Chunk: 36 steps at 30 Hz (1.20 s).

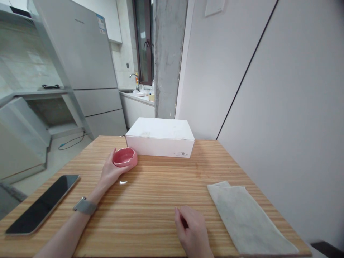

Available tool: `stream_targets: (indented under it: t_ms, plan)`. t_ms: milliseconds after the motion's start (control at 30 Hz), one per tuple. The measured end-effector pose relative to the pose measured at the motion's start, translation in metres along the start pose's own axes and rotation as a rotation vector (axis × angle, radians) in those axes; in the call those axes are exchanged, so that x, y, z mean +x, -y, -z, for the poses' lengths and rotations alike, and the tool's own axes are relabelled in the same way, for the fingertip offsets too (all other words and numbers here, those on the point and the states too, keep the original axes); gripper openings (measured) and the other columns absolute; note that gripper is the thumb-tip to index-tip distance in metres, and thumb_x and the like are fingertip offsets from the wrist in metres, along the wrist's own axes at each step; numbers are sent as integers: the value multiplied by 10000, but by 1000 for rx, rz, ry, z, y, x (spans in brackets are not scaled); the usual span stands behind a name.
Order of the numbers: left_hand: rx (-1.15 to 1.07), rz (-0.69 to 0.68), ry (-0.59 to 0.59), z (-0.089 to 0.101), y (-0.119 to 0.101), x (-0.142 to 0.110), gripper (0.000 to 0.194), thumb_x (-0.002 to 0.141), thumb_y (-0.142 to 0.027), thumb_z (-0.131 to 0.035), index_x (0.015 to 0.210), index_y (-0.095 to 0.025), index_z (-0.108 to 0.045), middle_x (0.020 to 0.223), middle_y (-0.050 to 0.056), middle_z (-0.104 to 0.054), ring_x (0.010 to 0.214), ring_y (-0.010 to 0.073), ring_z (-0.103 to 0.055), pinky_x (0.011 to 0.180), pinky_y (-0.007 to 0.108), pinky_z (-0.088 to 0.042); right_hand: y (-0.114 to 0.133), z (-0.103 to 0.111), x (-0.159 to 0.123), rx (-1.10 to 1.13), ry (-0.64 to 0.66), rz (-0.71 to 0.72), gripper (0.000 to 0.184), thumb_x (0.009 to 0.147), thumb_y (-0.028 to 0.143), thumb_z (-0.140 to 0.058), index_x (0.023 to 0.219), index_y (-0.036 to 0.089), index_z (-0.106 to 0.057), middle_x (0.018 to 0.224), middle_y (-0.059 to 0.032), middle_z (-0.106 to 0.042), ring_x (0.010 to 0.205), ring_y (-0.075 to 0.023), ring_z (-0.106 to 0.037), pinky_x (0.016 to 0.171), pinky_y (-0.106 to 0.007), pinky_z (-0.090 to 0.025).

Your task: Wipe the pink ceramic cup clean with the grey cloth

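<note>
Near-left of the white box [159, 138], I've got the left hand [109, 170] cupped round the pink bowl [124, 159], probably to steady it; right hand [192, 227] loosely fisted, well in front of box; grey cloth [247, 218] front-right.

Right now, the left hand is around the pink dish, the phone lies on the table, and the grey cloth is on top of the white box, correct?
Not quite: the head view shows the grey cloth on the table, to the right of the right hand, not on the white box. The left hand is around the pink dish, and the phone lies on the table.
</note>
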<state>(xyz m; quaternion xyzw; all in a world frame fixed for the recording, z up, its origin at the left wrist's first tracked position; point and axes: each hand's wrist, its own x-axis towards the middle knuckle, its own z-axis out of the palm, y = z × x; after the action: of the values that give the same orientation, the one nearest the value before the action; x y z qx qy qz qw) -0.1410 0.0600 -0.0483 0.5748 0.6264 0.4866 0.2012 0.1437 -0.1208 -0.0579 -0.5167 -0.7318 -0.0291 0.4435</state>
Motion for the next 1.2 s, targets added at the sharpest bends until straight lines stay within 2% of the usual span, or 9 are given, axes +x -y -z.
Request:
stream_targets:
  t_ms: [200,333,467,600,733,833,967,1100,1200]
  plan:
    - [36,-8,-11,3,2,-1,1095,487,-449,-830,1404,-174,-299,1208,125,-583,1100,286,-576,959,433,-448,-5,17,-5,-108,-58,-78,292,936,221,-414,650,211,-470,592,15,-519,562,-126,-524,565,-242,-383]
    - [28,-59,-5,1,8,1,1059,497,-454,-821,1391,-187,-319,1221,121,-564,1115,280,-566,979,440,-433,-35,51,-31,-276,-114,-118,189,929,325,-437,886,205,-576,853,-64,-643,817,-191,-618,764,-307,-471]
    - [50,-102,-13,1,8,1,1074,517,-469,-807,1411,-197,-280,1257,121,-515,1171,293,-515,1001,467,-406,-73,82,-70,-566,-87,-105,392,880,493,-455,1053,176,-608,1025,-142,-663,905,-284,-635,813,-427,-484]
    - [206,-242,-156,5,-19,-15,1080,534,-504,-792,1419,-172,-272,1404,179,-317,1338,362,-272,1057,537,-305,-93,99,-92,-599,-73,-85,403,906,448,-388,1041,174,-651,1045,-118,-690,905,-259,-675,792,-373,-535]
    - [153,-427,-184,1,-61,-59,628,761,-423,-641,1323,-221,-445,1341,129,-384,1281,296,-364,1044,477,-340,-90,107,-81,-576,-22,-218,420,909,449,-375,981,189,-697,902,-83,-736,729,-237,-713,627,-298,-572]
    - [-10,-341,265,-12,-84,-109,418,846,-400,-541,1240,-261,-539,1053,68,-559,983,216,-573,904,394,-454,-66,93,-58,-490,-34,-363,441,879,534,-416,907,215,-719,738,-60,-740,544,-235,-692,420,-276,-519]
    - [-395,67,738,-27,-94,-170,527,904,-467,-403,1400,-298,-347,1054,56,-610,731,148,-624,678,297,-509,-5,35,-33,-106,-61,-363,391,918,445,-404,983,194,-697,884,-68,-742,715,-207,-716,650,-239,-558]
    - [-404,185,564,-25,-82,-191,573,841,-511,-487,1343,-236,-455,1254,94,-576,1022,228,-602,843,335,-496,54,-23,-25,268,-58,-266,328,887,427,-466,996,211,-689,907,-63,-739,782,-182,-712,715,-202,-549]
    - [-363,216,389,-7,-63,-183,571,753,-497,-597,1236,-194,-566,1297,95,-566,1150,271,-546,936,351,-464,72,-32,-24,361,-89,-303,276,875,408,-497,858,234,-711,869,-55,-743,785,-175,-709,740,-196,-542]
